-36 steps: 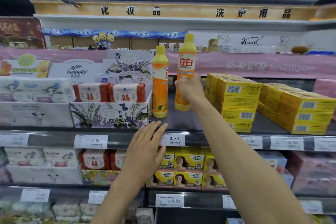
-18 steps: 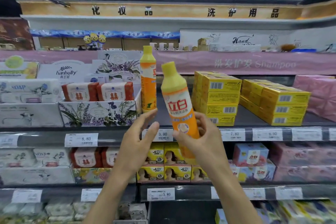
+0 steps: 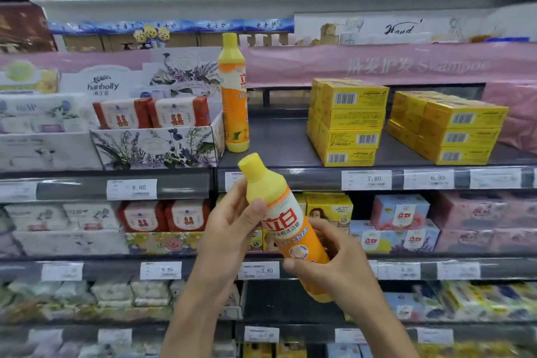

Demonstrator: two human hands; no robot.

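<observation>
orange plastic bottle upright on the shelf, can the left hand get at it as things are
Probably not yet: the left hand grips the tilted yellow-capped orange plastic bottle, as does the right hand. Nothing stands before the upright orange plastic bottle, so once freed it likely could.

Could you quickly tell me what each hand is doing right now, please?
Left hand: holds the yellow detergent bottle near its neck.
Right hand: grips the same bottle's lower body.

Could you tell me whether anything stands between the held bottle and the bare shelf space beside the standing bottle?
Nothing visible does. The left hand and right hand hold the bottle before the shelf; from the standing bottle to the yellow boxes it is bare.
</observation>
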